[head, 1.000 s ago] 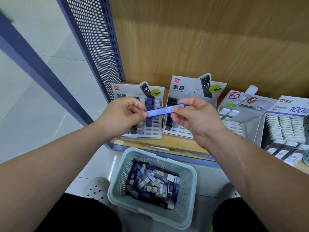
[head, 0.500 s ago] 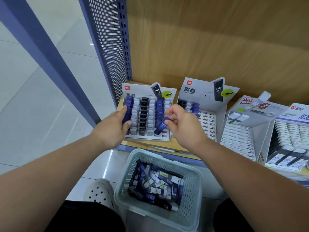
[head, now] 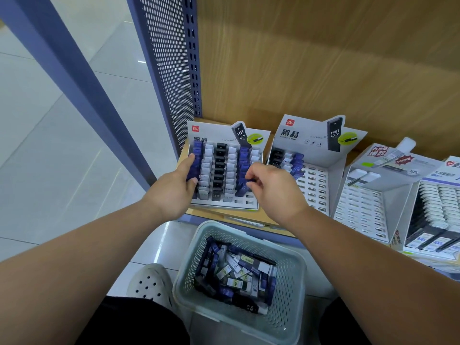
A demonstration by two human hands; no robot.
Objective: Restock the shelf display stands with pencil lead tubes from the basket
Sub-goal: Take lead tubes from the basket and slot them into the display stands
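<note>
Moved: your right hand [head: 271, 188] has come down to the left grey cardboard display stand [head: 224, 206] | Grip: it pinches one blue plastic lead tube [head: 242, 189] at the near-right slots; left hand [head: 174, 192] clasps spare tubes [head: 193, 170] | Advice: align upright, press home.

Matt pale plastic basket [head: 291, 282] with lattice walls, glossy plastic lead tubes [head: 219, 170], smooth printed card display stand [head: 214, 132], wood-grain shelf back [head: 323, 58], painted perforated metal side panel [head: 164, 58], glossy floor tiles [head: 49, 145], my matt holed rubbery shoe [head: 151, 282].
</note>
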